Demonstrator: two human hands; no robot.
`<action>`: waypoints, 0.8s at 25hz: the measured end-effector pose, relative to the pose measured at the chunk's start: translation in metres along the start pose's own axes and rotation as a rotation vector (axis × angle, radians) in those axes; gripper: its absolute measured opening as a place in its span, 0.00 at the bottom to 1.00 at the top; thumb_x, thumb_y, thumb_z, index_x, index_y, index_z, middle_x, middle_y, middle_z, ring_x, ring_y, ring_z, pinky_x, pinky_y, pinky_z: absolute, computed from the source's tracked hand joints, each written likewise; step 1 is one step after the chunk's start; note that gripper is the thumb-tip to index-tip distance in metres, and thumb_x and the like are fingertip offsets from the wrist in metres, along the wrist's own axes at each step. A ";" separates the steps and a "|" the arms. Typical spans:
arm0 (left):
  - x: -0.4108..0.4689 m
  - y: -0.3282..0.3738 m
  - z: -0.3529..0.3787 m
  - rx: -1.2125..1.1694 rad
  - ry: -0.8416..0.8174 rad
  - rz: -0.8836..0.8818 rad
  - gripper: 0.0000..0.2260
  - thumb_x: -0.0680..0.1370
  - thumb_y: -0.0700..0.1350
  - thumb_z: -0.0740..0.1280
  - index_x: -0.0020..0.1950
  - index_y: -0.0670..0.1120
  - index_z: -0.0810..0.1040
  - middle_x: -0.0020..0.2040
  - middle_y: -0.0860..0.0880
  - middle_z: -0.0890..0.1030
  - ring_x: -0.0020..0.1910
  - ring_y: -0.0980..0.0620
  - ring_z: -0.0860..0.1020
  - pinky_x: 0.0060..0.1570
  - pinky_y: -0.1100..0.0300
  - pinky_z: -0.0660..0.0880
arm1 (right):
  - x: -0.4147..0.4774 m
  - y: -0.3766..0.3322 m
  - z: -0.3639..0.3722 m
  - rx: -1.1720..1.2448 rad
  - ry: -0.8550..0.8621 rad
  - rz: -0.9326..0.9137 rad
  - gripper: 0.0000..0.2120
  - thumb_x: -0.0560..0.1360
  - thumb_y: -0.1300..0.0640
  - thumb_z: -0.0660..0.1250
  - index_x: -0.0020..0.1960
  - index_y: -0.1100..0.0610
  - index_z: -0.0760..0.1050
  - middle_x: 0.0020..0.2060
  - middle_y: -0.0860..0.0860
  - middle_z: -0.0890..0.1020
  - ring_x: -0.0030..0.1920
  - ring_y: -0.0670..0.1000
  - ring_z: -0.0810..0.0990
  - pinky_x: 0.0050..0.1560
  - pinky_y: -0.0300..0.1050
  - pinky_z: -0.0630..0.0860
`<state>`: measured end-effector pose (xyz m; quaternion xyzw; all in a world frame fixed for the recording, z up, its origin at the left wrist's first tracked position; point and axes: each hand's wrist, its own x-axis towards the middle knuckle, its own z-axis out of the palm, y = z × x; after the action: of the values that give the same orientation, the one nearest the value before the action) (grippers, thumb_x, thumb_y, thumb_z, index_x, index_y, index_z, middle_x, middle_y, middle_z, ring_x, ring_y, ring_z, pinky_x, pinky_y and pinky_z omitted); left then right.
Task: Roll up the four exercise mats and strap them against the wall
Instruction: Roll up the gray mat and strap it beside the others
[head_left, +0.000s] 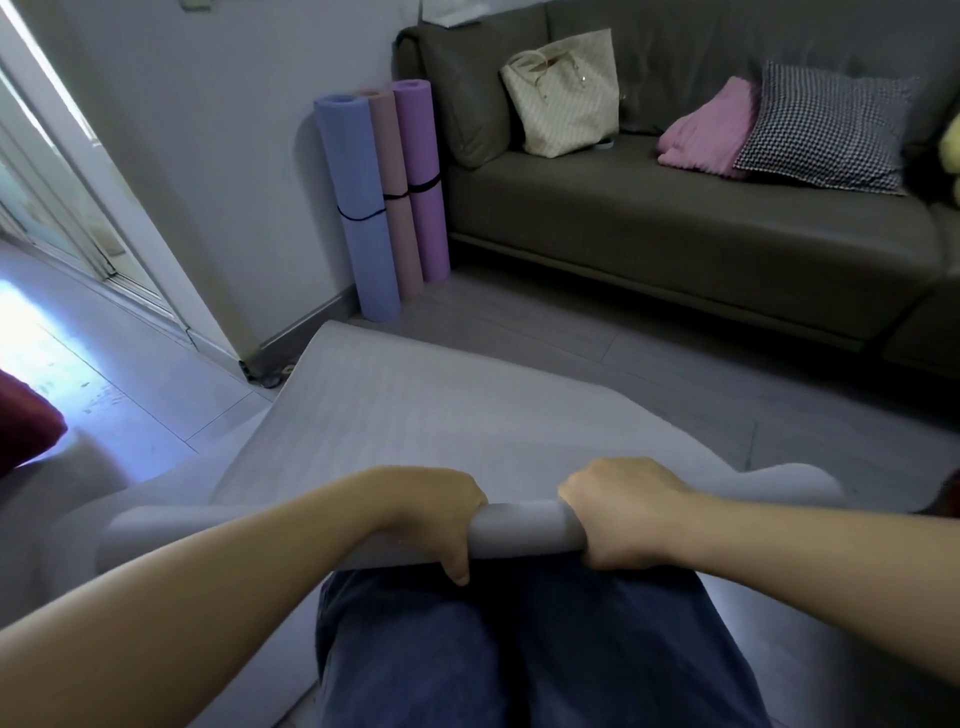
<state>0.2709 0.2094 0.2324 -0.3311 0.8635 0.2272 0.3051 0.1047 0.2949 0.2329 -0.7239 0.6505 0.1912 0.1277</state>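
A grey exercise mat (415, 410) lies spread on the floor, its near end wound into a thin roll across my knees. My left hand (441, 514) grips the roll left of its middle, thumb curled under it. My right hand (618, 512) grips it just to the right, fingers wrapped over the top. Three rolled mats stand upright against the wall, each with a black strap round it: a blue mat (358, 208), a dusty pink mat (397, 192) and a purple mat (423, 176).
A dark sofa (675, 228) stands at the right with a cream tote bag (566, 93), a pink cushion (711, 130) and a checked cushion (826, 130). A sliding glass door (62, 208) is at the left. A dark red object (26, 421) lies at the left edge.
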 end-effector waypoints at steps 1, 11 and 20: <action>0.001 0.001 0.002 -0.003 -0.014 -0.001 0.18 0.69 0.49 0.75 0.56 0.48 0.77 0.49 0.49 0.79 0.47 0.49 0.77 0.49 0.57 0.75 | 0.003 -0.001 0.004 0.013 -0.042 0.001 0.06 0.69 0.57 0.67 0.44 0.53 0.71 0.39 0.51 0.76 0.38 0.56 0.74 0.33 0.43 0.69; -0.021 0.011 0.056 0.324 0.457 -0.137 0.17 0.71 0.45 0.69 0.57 0.47 0.67 0.51 0.46 0.79 0.49 0.43 0.79 0.40 0.54 0.69 | 0.046 0.009 0.009 0.317 -0.485 -0.112 0.08 0.68 0.59 0.72 0.44 0.53 0.74 0.37 0.48 0.76 0.42 0.53 0.76 0.41 0.44 0.72; -0.004 -0.015 0.024 -0.078 0.078 -0.008 0.14 0.70 0.44 0.69 0.51 0.53 0.69 0.49 0.51 0.75 0.44 0.52 0.73 0.34 0.63 0.66 | 0.019 -0.011 0.030 -0.044 0.256 -0.175 0.18 0.71 0.49 0.66 0.57 0.52 0.66 0.54 0.51 0.77 0.53 0.56 0.77 0.47 0.48 0.67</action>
<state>0.2927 0.2155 0.2154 -0.3549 0.8639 0.2464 0.2590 0.1141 0.2926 0.1966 -0.7989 0.5915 0.0998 0.0442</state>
